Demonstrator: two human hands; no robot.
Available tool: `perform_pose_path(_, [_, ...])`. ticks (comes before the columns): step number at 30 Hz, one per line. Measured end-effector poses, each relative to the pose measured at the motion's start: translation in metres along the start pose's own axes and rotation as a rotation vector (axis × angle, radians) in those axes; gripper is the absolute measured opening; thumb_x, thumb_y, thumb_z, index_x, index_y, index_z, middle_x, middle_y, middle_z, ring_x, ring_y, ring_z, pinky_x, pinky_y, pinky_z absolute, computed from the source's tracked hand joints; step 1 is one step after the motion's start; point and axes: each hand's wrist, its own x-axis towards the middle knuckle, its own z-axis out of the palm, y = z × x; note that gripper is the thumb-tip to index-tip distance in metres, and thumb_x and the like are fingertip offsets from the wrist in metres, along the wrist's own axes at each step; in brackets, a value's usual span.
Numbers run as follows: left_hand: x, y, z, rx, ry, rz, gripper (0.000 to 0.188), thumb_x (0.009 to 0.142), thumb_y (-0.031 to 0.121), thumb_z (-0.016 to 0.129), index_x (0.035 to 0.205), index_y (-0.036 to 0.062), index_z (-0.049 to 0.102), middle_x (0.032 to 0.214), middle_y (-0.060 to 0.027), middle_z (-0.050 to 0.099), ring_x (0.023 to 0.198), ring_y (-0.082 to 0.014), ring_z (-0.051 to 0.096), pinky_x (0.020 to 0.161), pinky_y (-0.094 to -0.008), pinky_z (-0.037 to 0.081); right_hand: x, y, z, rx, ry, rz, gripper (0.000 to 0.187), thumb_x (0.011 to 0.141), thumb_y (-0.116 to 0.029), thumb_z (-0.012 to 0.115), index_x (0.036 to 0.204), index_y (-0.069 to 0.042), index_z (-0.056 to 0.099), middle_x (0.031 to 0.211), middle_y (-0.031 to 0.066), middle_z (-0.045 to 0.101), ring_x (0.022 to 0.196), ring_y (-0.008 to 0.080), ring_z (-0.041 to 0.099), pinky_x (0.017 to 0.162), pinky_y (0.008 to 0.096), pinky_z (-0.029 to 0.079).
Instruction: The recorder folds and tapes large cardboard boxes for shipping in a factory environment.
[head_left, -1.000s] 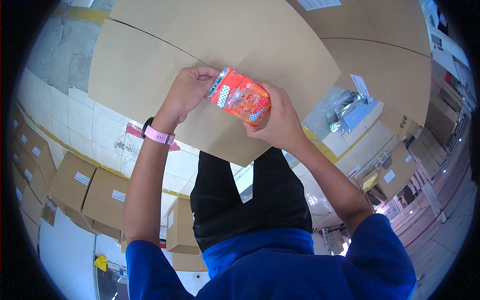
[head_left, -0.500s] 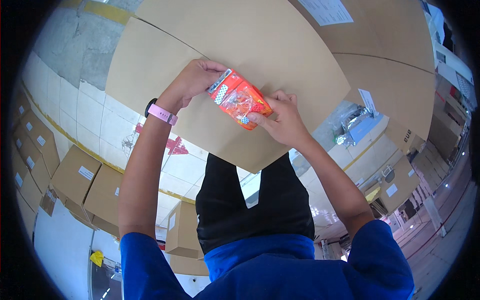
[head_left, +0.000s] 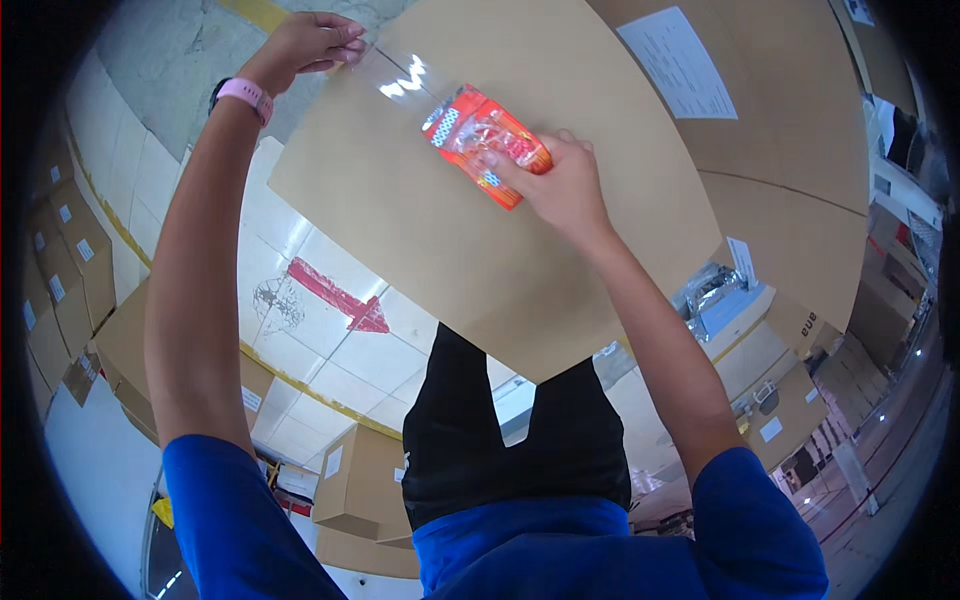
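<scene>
While the right hand [head_left: 572, 184] has its grip closed around a red packet [head_left: 488, 130] over the cardboard box [head_left: 440, 235], the left hand [head_left: 308, 44] pinches clear film [head_left: 405, 78] stretching from the packet's upper end.

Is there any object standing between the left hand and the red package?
Only clear film spans the gap from the left hand to the red package, above the cardboard; nothing else visible blocks it.

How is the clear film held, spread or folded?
Spread: the clear film shows as a wide, shiny strip between the left hand and the red packet.
</scene>
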Motion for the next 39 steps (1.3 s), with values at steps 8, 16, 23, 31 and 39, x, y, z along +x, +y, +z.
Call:
perform_pose_path(8, [0.055, -0.022, -0.043, 0.038, 0.012, -0.017, 0.030, 0.107, 0.039, 0.073, 0.128, 0.0181, 0.076, 0.111, 0.0058, 0.082, 0.097, -0.0034, 0.077, 0.087, -0.0294, 0.052, 0.053, -0.049, 0.037, 0.123, 0.015, 0.080, 0.047, 0.092, -0.055, 0.082, 0.093, -0.008, 0.085, 0.076, 0.0065, 0.074, 0.092, 0.0258, 0.064, 0.106, 0.0402, 0.039])
perform_pose_path(16, [0.113, -0.075, -0.024, -0.006, -0.033, 0.135, 0.038, 0.096, 0.044, 0.085, 0.119, 0.0141, 0.083, 0.116, -0.0043, 0.083, 0.108, -0.0223, 0.078, 0.097, -0.0419, 0.057, 0.060, -0.053, 0.052, 0.300, 0.016, 0.172, 0.046, 0.093, -0.042, 0.088, 0.089, 0.003, 0.081, 0.076, 0.0098, 0.078, 0.068, 0.0157, 0.072, 0.071, 0.0351, 0.058])
perform_pose_path(23, [0.132, -0.098, 0.035, 0.276, -0.007, 0.083, 0.053, 0.090, 0.050, 0.088, 0.127, 0.0127, 0.082, 0.119, -0.0141, 0.082, 0.115, -0.0320, 0.076, 0.103, -0.0425, 0.057, 0.062, -0.047, 0.045, 0.297, -0.002, 0.202, 0.044, 0.094, -0.039, 0.087, 0.093, 0.004, 0.080, 0.081, 0.0107, 0.079, 0.068, 0.0143, 0.072, 0.067, 0.0339, 0.058])
perform_pose_path(31, [0.075, -0.029, 0.022, 0.328, 0.215, 0.112, 0.081, 0.106, 0.067, 0.057, 0.144, -0.0032, 0.068, 0.136, -0.0226, 0.075, 0.128, -0.0365, 0.071, 0.112, -0.0413, 0.051, 0.066, -0.030, 0.030, 0.311, -0.118, 0.231, 0.047, 0.092, -0.046, 0.087, 0.099, 0.000, 0.082, 0.084, 0.0088, 0.080, 0.075, 0.0160, 0.074, 0.071, 0.0346, 0.058])
perform_pose_path(39, [0.023, -0.018, 0.067, 0.271, -0.088, 0.048, 0.092, 0.111, 0.074, 0.036, 0.156, -0.0043, 0.056, 0.154, -0.0200, 0.063, 0.143, -0.0278, 0.058, 0.122, -0.0370, 0.040, 0.029, -0.004, -0.007, 0.187, -0.236, 0.213, 0.055, 0.091, -0.054, 0.085, 0.103, -0.001, 0.082, 0.087, 0.0114, 0.079, 0.075, 0.0184, 0.073, 0.077, 0.0337, 0.058])
